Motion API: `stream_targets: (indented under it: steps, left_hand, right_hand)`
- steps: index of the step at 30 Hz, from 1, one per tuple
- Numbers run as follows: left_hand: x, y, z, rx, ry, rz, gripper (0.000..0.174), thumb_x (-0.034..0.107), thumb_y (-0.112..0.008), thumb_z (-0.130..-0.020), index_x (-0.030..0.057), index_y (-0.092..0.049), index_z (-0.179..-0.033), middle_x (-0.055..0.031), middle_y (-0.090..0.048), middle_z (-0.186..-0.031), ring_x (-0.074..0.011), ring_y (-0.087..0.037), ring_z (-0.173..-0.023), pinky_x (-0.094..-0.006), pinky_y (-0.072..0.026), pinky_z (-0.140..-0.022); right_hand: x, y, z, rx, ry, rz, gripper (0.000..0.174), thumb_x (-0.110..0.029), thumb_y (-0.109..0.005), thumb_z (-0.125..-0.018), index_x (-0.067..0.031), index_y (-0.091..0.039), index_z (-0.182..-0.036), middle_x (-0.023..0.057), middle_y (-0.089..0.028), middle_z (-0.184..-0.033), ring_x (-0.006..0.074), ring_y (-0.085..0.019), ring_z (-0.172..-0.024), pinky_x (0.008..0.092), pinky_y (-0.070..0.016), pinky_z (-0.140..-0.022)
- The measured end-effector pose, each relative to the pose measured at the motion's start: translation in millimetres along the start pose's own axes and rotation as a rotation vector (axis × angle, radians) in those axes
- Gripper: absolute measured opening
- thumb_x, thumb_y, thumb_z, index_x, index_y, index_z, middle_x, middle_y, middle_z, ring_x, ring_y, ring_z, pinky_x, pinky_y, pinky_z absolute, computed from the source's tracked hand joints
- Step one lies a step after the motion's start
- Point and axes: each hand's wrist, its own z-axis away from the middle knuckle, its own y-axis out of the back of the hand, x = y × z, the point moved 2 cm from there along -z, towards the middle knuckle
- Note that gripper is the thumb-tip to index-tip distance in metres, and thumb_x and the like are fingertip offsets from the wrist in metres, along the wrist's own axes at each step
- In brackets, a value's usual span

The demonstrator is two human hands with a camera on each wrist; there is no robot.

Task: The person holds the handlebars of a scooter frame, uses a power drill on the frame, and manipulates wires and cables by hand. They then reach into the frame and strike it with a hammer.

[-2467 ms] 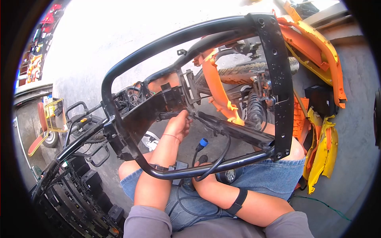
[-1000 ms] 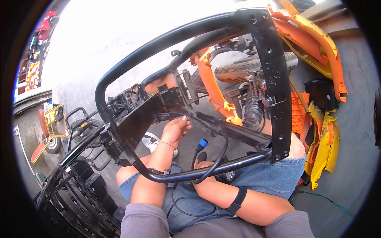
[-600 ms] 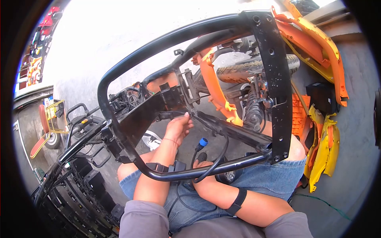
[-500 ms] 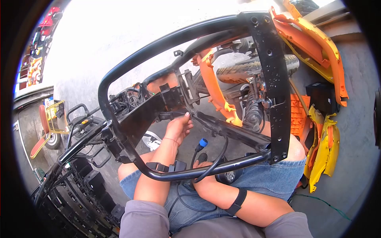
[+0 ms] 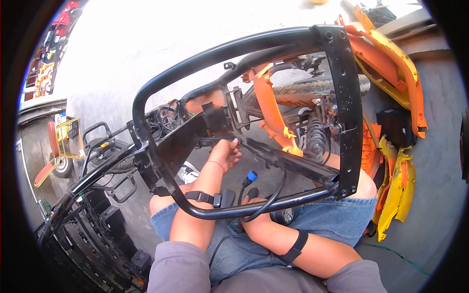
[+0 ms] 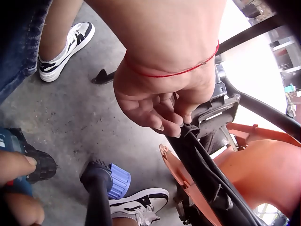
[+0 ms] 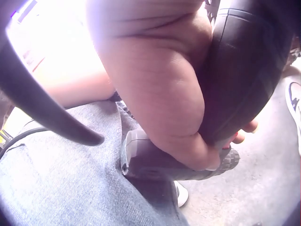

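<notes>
My left hand (image 5: 225, 155) is at the joint of the black metal frame (image 5: 303, 166). In the left wrist view the left hand (image 6: 160, 101) has curled fingers, with thumb and fingertips pinching at a thin black cable along a dark tube (image 6: 195, 160); the exact contact is partly hidden. Over the lap, my right hand (image 5: 254, 210) grips a dark power tool. The right wrist view shows the right hand (image 7: 160, 94) wrapped round its dark handle (image 7: 244, 61). Between the hands stands a blue-capped connector (image 5: 251, 176) on a black cable, also large in the left wrist view (image 6: 120, 181).
An orange curved panel (image 5: 271, 107), a shock absorber (image 5: 316, 139) and a tyre lie beyond the frame bars. Orange and yellow body panels (image 5: 398, 185) are on the floor at the right. Black parts (image 5: 97, 234) lie at the lower left, with handlebars above them.
The head view has shifted, so the frame appears a little lower and further right. My left fingers have come closer against the frame joint. The right hand keeps its grip on the tool.
</notes>
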Motion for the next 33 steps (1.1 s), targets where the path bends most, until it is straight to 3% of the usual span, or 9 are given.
stream_targets:
  steps: [2,9,11,18,21,25,30,32,33]
  left_hand:
    - [-1,3,-5,-0.044,0.037,0.026,0.021,0.028,-0.063,-0.092,0.0098,-0.058,-0.084,0.0031,-0.053,-0.072,-0.0130,-0.054,-0.066,-0.0268,-0.0391,-0.057]
    - [-5,6,-5,-0.134,0.126,0.038,0.028,0.037,-0.063,-0.093,0.0107,-0.056,-0.087,0.0053,-0.053,-0.070,-0.0092,-0.049,-0.058,-0.0239,-0.0350,-0.049]
    - [-6,8,-3,-0.124,0.131,0.008,0.029,0.039,-0.064,-0.093,0.0110,-0.056,-0.088,0.0057,-0.052,-0.071,-0.0090,-0.048,-0.058,-0.0234,-0.0346,-0.049]
    - [-11,8,-2,-0.105,0.107,-0.095,0.040,0.052,-0.064,-0.090,0.0121,-0.056,-0.090,0.0070,-0.050,-0.073,-0.0080,-0.045,-0.059,-0.0229,-0.0330,-0.051]
    - [-12,7,0,-0.083,0.070,-0.161,0.045,0.055,-0.061,-0.090,0.0103,-0.058,-0.095,0.0062,-0.049,-0.076,-0.0079,-0.045,-0.063,-0.0237,-0.0344,-0.053]
    - [-17,2,5,-0.034,-0.009,-0.201,0.046,0.056,-0.058,-0.092,0.0099,-0.059,-0.094,0.0049,-0.052,-0.073,-0.0087,-0.045,-0.058,-0.0254,-0.0336,-0.052]
    - [-18,8,32,-0.019,-0.120,-0.229,0.044,0.052,-0.055,-0.094,0.0080,-0.061,-0.097,0.0019,-0.059,-0.078,-0.0090,-0.048,-0.055,-0.0260,-0.0370,-0.052]
    - [-17,22,39,-0.014,-0.173,-0.215,0.043,0.050,-0.054,-0.095,0.0073,-0.061,-0.096,0.0010,-0.060,-0.079,-0.0091,-0.048,-0.054,-0.0259,-0.0376,-0.051]
    - [-13,29,44,-0.006,-0.278,-0.287,0.043,0.049,-0.053,-0.096,0.0070,-0.062,-0.094,0.0006,-0.060,-0.076,-0.0091,-0.048,-0.054,-0.0256,-0.0372,-0.049]
  right_hand:
    - [4,-2,2,0.151,0.012,-0.061,0.039,-0.011,-0.054,-0.081,0.0118,-0.059,-0.113,0.0226,-0.063,-0.080,0.0389,-0.062,-0.077,0.0535,-0.0455,-0.071]
    - [8,0,2,0.161,0.012,-0.089,0.037,-0.007,-0.057,-0.079,0.0128,-0.060,-0.110,0.0209,-0.063,-0.076,0.0372,-0.063,-0.075,0.0505,-0.0460,-0.069]
    - [8,2,1,0.080,-0.004,-0.089,0.036,-0.006,-0.058,-0.079,0.0130,-0.060,-0.109,0.0203,-0.064,-0.078,0.0353,-0.064,-0.076,0.0469,-0.0483,-0.070]
    - [4,-12,-1,0.095,-0.021,-0.053,0.029,-0.007,-0.058,-0.082,0.0074,-0.063,-0.107,0.0198,-0.066,-0.085,0.0334,-0.064,-0.081,0.0421,-0.0507,-0.072]
    - [2,-12,-10,-0.229,-0.044,0.041,0.023,-0.009,-0.057,-0.082,-0.0015,-0.070,-0.099,0.0184,-0.067,-0.091,0.0316,-0.063,-0.091,0.0427,-0.0514,-0.075]
    - [0,18,-14,-0.307,-0.007,0.192,0.021,-0.015,-0.061,-0.081,-0.0040,-0.073,-0.094,0.0153,-0.070,-0.092,0.0323,-0.066,-0.087,0.0506,-0.0536,-0.067]
    - [4,28,-18,-0.350,0.026,0.230,0.021,-0.017,-0.064,-0.080,-0.0041,-0.073,-0.095,0.0140,-0.071,-0.092,0.0310,-0.069,-0.085,0.0502,-0.0549,-0.066]
    - [6,39,-25,-0.594,0.004,0.201,0.037,-0.017,-0.059,-0.089,-0.0017,-0.063,-0.122,0.0157,-0.066,-0.118,0.0305,-0.066,-0.106,0.0535,-0.0541,-0.080]
    - [7,38,-26,-0.565,-0.027,0.192,0.036,-0.018,-0.060,-0.088,-0.0007,-0.063,-0.120,0.0152,-0.068,-0.114,0.0308,-0.066,-0.105,0.0534,-0.0540,-0.081]
